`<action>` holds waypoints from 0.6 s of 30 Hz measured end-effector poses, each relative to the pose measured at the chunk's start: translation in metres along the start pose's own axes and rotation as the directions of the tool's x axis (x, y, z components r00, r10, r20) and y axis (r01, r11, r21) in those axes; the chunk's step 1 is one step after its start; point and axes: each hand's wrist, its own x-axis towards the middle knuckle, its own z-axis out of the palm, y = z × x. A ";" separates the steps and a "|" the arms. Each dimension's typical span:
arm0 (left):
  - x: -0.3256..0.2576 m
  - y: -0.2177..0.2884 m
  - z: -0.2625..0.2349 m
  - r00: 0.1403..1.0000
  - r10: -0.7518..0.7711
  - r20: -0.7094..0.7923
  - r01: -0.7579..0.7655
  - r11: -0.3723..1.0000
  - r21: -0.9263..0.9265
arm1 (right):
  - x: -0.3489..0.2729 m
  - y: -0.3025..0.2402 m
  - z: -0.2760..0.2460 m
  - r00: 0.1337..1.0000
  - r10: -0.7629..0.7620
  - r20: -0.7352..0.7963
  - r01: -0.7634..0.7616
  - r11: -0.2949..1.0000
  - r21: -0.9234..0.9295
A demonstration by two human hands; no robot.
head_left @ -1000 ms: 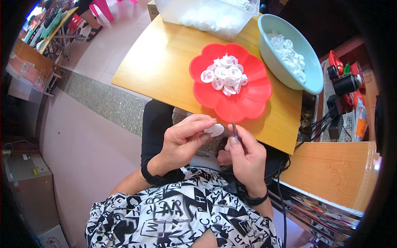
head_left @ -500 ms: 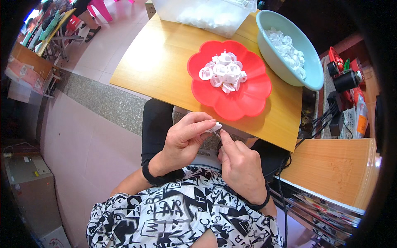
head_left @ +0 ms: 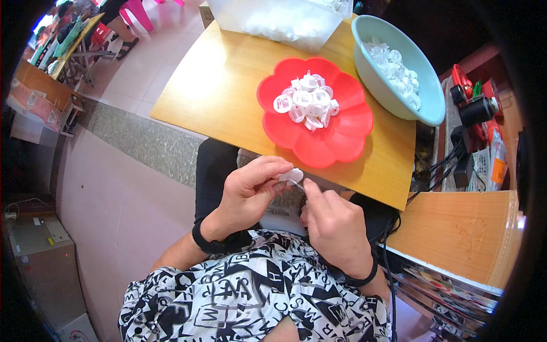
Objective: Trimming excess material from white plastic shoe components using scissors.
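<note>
Between the thumb and fingers of my left hand (head_left: 246, 191) is a small white round plastic part (head_left: 292, 175), held just off the near edge of the table. My right hand (head_left: 337, 225) is closed around a thin tool with a slim metal tip (head_left: 297, 184); its handle is hidden in the fist. That tip meets the underside of the white part. Beyond both hands sits a red flower-shaped dish (head_left: 347, 142), heaped with several similar white round parts (head_left: 307, 101).
A light blue basin (head_left: 376, 85) of white pieces stands at the table's far right. A translucent bin (head_left: 219, 14) with more white pieces is at the back. On the right are a wooden surface (head_left: 456, 233), black cables (head_left: 447, 159) and a dark cylinder (head_left: 477, 111).
My left hand has turned the white part so more of its flat face shows. My right hand has shifted slightly down and right, exposing more of the tool's tip.
</note>
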 end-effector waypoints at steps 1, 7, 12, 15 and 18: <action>0.000 0.004 -0.001 0.995 -0.100 -0.003 0.099 0.986 -0.132 | 0.001 0.002 0.001 1.000 -0.005 -0.004 0.005 1.000 -0.002; 0.005 0.014 0.004 0.984 -0.172 0.035 0.173 0.912 -0.371 | 0.003 0.002 0.012 0.891 0.452 -0.048 -0.238 0.553 0.798; 0.006 0.019 0.008 0.971 -0.218 0.098 0.239 0.885 -0.400 | 0.010 0.006 0.010 0.882 0.452 0.133 -0.352 0.445 0.824; 0.007 0.014 0.008 0.987 -0.153 0.056 0.162 0.894 -0.418 | 0.020 0.026 0.001 0.907 0.416 -0.061 -0.225 0.603 0.765; 0.021 0.016 -0.005 0.992 -0.122 -0.016 0.116 0.970 -0.212 | 0.048 0.078 -0.045 0.758 0.635 -0.148 0.043 0.178 0.983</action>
